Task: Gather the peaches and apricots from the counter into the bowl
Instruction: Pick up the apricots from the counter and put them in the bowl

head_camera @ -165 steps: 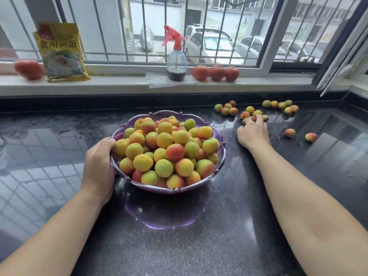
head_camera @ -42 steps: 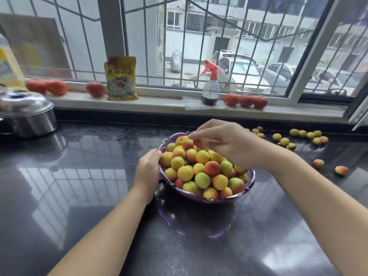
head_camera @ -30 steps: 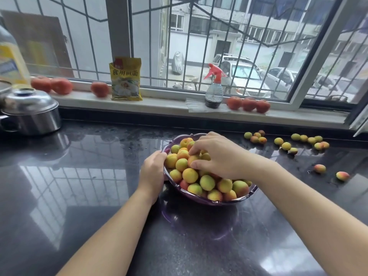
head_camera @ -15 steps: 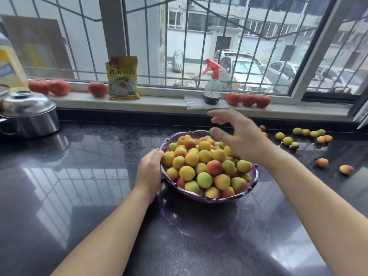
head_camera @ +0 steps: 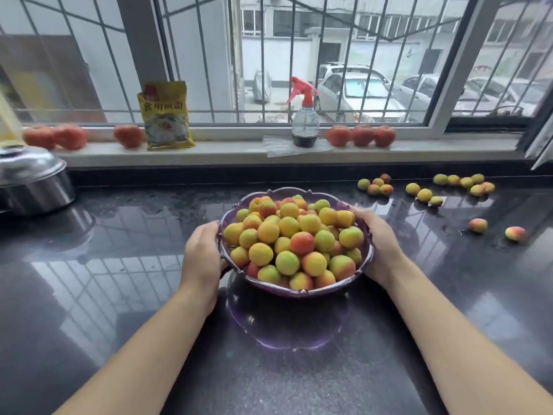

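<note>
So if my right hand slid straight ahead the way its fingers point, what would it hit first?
The right hand already touches the purple bowl; its fingers point up-left along the rim, so they would likely meet the piled fruit first.

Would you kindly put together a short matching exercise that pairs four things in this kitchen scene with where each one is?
Things:
1. purple bowl
2. spray bottle
3. metal pot
4. yellow packet

Places:
A. far left of the counter
B. windowsill, left of the middle, leaning on the window bars
C. held at its sides by the left hand and right hand
D. windowsill, just left of three red fruits

Pairs: 1-C, 2-D, 3-A, 4-B
</note>
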